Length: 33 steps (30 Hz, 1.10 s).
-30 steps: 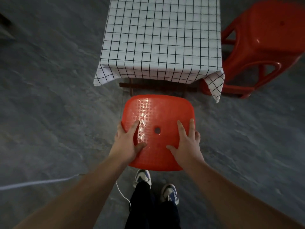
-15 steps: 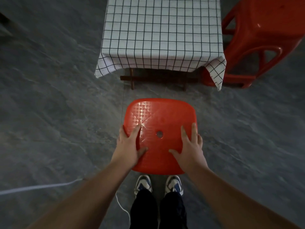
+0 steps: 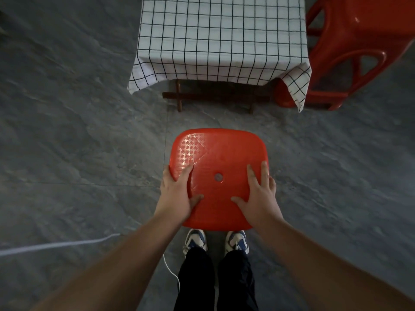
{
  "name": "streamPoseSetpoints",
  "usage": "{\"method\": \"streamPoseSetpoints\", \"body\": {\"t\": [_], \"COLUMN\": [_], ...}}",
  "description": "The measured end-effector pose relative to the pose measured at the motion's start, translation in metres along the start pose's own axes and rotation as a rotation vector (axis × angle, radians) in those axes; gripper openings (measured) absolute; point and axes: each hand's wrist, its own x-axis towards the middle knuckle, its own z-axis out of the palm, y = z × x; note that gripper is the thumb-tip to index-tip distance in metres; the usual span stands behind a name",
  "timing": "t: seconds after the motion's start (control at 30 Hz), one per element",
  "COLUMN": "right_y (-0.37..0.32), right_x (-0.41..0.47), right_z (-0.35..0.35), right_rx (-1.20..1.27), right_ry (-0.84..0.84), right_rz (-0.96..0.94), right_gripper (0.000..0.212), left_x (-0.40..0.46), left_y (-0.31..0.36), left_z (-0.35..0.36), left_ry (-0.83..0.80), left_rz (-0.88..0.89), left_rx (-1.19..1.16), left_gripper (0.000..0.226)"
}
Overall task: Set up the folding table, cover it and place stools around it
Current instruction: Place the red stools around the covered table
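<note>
Down low, the left hand (image 3: 177, 194) and right hand (image 3: 258, 196) both lie flat on the red stool (image 3: 219, 158), fingers spread over the seat's near corners, thumbs pointing inward and outer fingers curled over its side edges. Two sneakers (image 3: 195, 241) stand just behind the stool. Ahead, apart from it, stands the table (image 3: 215, 97) under a checked cloth (image 3: 221, 37). Another red stool (image 3: 359, 41) sits at its right side.
</note>
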Motion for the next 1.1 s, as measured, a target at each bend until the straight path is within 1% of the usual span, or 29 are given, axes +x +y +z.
{"method": "streamPoseSetpoints", "body": {"t": [0.43,0.7,1.1], "right_y": [-0.0027,-0.0043,-0.0068], "right_x": [-0.0059,-0.0069,-0.0057], "right_z": [0.0020,0.0017,-0.0005], "right_rx": [0.059,0.024,0.038], "right_ry": [0.005,0.012,-0.006], "right_rz": [0.029,0.022,0.038], "right_gripper": [0.103,0.101,0.100], "left_x": [-0.0029,-0.0034,-0.0026], "left_y": [-0.0041,-0.0059,0.0002], "left_z": [-0.0014,0.0006,-0.0063], "left_ry": [-0.016,-0.019,-0.031], "left_rz": [0.000,-0.006,-0.036], "left_rx": [-0.026,-0.028,-0.035], "left_gripper": [0.092,0.092,0.091]}}
